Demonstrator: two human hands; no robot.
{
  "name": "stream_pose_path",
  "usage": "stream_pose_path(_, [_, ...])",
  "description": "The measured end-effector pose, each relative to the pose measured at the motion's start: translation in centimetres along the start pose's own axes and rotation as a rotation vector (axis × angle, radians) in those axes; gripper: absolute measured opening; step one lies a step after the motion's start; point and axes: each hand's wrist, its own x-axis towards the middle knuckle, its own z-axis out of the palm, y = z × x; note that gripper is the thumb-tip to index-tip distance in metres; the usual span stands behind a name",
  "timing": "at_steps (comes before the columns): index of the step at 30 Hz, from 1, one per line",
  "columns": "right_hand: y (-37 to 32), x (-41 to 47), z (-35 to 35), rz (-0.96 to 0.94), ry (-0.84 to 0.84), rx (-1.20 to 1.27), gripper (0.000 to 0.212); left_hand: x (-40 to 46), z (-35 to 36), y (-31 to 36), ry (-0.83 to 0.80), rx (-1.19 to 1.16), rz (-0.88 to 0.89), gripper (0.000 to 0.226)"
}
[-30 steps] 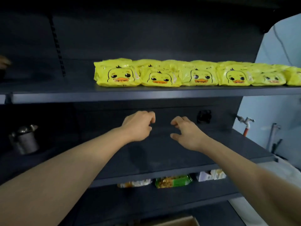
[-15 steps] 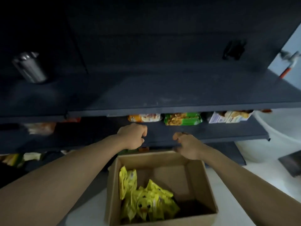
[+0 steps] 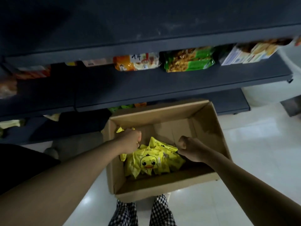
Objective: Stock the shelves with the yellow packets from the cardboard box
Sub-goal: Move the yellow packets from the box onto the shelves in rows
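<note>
We stand before the dark shelving (image 3: 162, 88), which fills the upper half of the view; its lower tiers carry an orange-and-white packet (image 3: 136, 61), a green noodle packet (image 3: 189, 60) and some pale cartons (image 3: 247, 53) at the right. Below it, on the white tiled floor (image 3: 260, 152), sits the open cardboard box (image 3: 210, 126), its flaps up, close against our checked trouser legs (image 3: 141, 211).

Inside the box, bunched toward its left and near side, lies the heap of yellow packets (image 3: 149, 162), one showing a duck face upward. None of the shelf space we see here holds any of them.

Both our arms reach down into the box. Our left hand (image 3: 130, 141) is over the far left of the heap, fingers curled under; a yellow corner shows just beyond the knuckles, but we cannot tell whether we grip that packet or merely cover it. Our right hand (image 3: 190, 149) is curled loosely just above the right edge of the heap, and appears to hold nothing.

We judge this to be the pick-up step of a fresh round. Next we need to close each hand on packets, gather them without crushing, then lift clear of the box walls toward a shelf.
</note>
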Motion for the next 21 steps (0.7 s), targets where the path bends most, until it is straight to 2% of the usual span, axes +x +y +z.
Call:
stream_pose_path(4, [1.1,3.3,4.7,0.046,-0.042,0.06,0.035,3.0,3.5,-1.3,-0.089,0.016,0.013,0.012])
stream_pose_path(9, [1.4,8.1,9.9,0.081,-0.057,0.098,0.033,7.1,7.3,-3.0,-0.085,0.013,0.023,0.015])
stream_pose_path(14, [0.9,12.5,14.6,0.049,-0.039,0.119,0.056,10.6,9.9,-4.6,-0.015,-0.013,0.016,0.022])
stream_pose_path(19, [-0.1,14.9,17.7,-0.047,0.069,-0.245,0.068,13.5,11.2,-6.5,0.012,-0.068,0.008,0.023])
stream_pose_path(21, [-0.3,15.7,18.2,-0.044,0.073,-0.296,0.069,14.3,11.6,-7.1,0.016,-0.074,0.008,0.023])
